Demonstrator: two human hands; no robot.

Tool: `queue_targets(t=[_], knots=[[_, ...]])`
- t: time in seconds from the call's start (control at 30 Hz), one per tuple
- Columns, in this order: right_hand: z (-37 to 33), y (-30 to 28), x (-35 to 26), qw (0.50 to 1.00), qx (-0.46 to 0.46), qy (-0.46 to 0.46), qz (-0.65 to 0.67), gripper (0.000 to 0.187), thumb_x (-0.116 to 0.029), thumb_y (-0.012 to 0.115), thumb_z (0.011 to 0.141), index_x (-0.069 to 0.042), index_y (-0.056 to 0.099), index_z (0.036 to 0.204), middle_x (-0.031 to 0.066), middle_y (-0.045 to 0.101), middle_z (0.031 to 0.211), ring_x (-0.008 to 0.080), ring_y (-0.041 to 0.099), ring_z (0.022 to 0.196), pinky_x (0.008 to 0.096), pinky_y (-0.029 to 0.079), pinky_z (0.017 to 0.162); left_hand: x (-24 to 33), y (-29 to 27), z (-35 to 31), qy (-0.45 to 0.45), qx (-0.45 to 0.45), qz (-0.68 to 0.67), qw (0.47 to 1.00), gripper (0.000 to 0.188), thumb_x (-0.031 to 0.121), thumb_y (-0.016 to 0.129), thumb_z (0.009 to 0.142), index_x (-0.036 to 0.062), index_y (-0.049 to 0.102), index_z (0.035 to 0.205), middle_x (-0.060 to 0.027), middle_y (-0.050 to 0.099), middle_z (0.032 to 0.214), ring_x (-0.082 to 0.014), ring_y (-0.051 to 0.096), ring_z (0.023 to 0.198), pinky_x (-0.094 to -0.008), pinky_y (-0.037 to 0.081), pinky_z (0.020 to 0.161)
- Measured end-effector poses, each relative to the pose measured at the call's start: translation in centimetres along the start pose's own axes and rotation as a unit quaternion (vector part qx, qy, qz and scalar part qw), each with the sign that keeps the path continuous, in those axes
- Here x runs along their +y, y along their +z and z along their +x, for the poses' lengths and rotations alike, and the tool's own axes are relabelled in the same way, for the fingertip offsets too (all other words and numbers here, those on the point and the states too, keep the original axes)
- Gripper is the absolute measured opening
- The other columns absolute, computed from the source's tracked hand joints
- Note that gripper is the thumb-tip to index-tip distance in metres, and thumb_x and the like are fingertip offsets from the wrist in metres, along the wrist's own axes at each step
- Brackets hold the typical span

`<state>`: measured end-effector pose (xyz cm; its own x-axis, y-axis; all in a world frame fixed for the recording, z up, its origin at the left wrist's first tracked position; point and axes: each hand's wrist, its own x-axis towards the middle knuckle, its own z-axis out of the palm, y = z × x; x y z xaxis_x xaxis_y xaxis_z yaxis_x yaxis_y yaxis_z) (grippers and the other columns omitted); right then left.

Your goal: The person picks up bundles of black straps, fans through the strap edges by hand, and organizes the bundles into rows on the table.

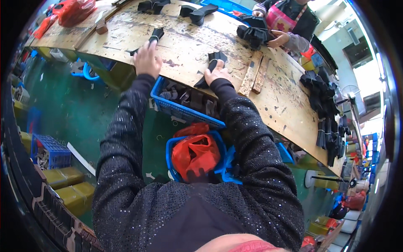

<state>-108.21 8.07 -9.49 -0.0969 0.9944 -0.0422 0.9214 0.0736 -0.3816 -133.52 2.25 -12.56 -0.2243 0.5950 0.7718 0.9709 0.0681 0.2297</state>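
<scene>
My left hand [147, 60] lies over the middle of a bundle of black flat pieces [157, 34] on the worktable [180, 50], fingers bent round it. One end of that bundle sticks out past the fingertips; the thumb side is partly hidden. To its right, my right hand [218, 73] grips a second black bundle [217, 56] close to the table's near edge. Its thumb and fingers close on the narrow middle, and the wider end shows beyond them. Both bundles rest on the tabletop.
Two wooden strips [252, 73] lie right of my right hand. More black bundles [197, 14] sit at the far side and right end. Across the table a person [289, 21] handles black pieces. Below the edge stand a blue crate [180, 110] and a tub holding a red bag [195, 153].
</scene>
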Motion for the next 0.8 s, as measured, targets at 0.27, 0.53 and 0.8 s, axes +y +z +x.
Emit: queue_targets(t=[0.27,0.53,0.8], knots=[[-0.8,1.1,-5.0,0.996,0.022,-0.018,0.079,0.063,-0.047,0.056,0.078,-0.006,0.033,0.12,0.0317,0.041,0.115,0.0446,0.054,0.099,0.0491,0.046,0.085,11.2,-9.4,-14.9,-0.074,-0.012,-0.219,0.973,0.05,0.01,0.061,0.073,0.003,0.047,0.121,-0.019,0.049,0.117,-0.0355,0.047,0.111,-0.0434,0.035,0.095],[-9.9,-0.3,5.5,0.897,0.191,-0.321,0.236,0.04,-0.021,0.059,0.083,-0.001,0.046,0.116,0.0206,0.054,0.098,0.0321,0.056,0.082,0.0377,0.047,0.071,18.1,-14.1,-24.2,-0.095,-0.181,-0.349,0.915,0.046,0.004,0.062,0.073,0.0013,0.048,0.117,-0.0186,0.052,0.108,-0.0335,0.053,0.098,-0.0391,0.044,0.085],[-25.5,-8.1,36.1,0.936,0.229,-0.215,0.159,0.011,-0.006,0.062,0.077,-0.003,0.063,0.088,0.0108,0.06,0.08,0.0196,0.059,0.063,0.0285,0.048,0.06,27.9,-16.5,-25.6,-0.113,-0.219,-0.382,0.891,0.037,-0.003,0.057,0.077,0.0037,0.053,0.113,-0.0116,0.058,0.086,-0.0222,0.06,0.073,-0.0287,0.05,0.066]])
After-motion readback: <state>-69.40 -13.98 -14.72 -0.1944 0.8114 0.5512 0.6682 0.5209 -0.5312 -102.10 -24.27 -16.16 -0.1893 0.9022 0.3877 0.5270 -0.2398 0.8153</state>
